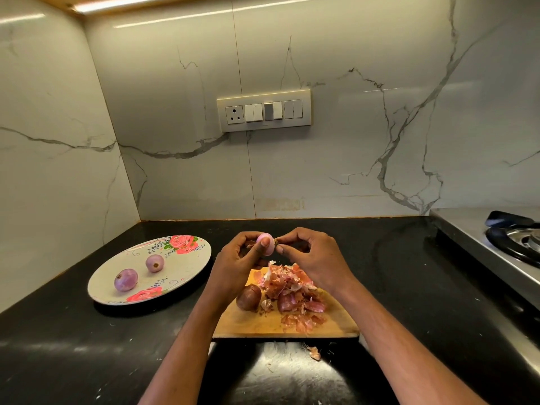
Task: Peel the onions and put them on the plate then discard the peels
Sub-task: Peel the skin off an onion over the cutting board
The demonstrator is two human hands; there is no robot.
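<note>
My left hand [238, 258] grips a small pink peeled onion [267, 244] above the wooden cutting board [257, 323]. My right hand [309, 252] pinches the brown root end on the onion's right side. Two peeled purple onions [126, 279] [155, 263] lie on the floral plate [187, 258] at the left. On the board rest an unpeeled brown onion [249, 296], a second reddish onion [285, 302] partly under skins, and a heap of pink peels [287, 280].
The black countertop [87, 346] meets marble walls in a corner. A steel gas stove [508, 244] stands at the right edge. A stray peel [314, 352] lies on the counter in front of the board. A switch panel [264, 111] is on the back wall.
</note>
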